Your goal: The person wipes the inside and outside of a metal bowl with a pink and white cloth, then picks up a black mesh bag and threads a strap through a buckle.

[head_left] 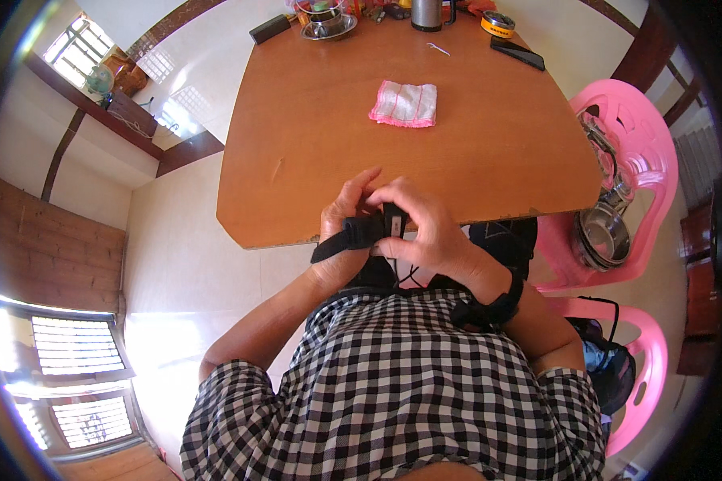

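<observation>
A black strap (350, 236) runs around my left hand (334, 216) near the wrist, with a small black box-shaped device (394, 219) at its right end. My right hand (427, 218) is closed on this device, its thumb below and its fingers over the top. The left fingers stretch forward, partly behind the right ones, and hold nothing that I can see. Both hands are just in front of the table's near edge. Another black band (493, 307) sits on my right forearm. Farther off, a folded white cloth with pink edging (404, 104) lies on the wooden table (313, 144).
A metal jug (430, 14), a metal bowl (329, 29), a yellow-banded round tin (498, 25) and a black flat object (517, 54) stand along the far side. Pink chairs (664, 152) flank the table's right; one holds metal pots (604, 234), another a dark bag (614, 373).
</observation>
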